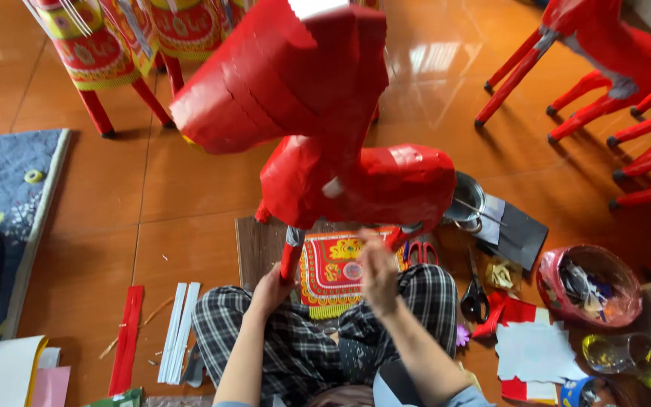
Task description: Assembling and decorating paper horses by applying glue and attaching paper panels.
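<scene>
Head cam looks down on the red paper horse (340, 181), standing on the floor just past the knees, body running left to right. Left hand (271, 289) has its grip wrapped round the near front leg (290, 260). Right hand (378, 275) is blurred under the belly, so can't tell its grip.

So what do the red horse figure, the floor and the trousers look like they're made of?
Red horse figure: seemingly glossy red paper over a frame; overlapping strips and creases catch the light, and the left hand grips one thin leg. Floor: glazed orange-brown tiles, with grout lines and window reflections. Trousers: soft woven fabric, black-and-white check, matte folds.
</scene>
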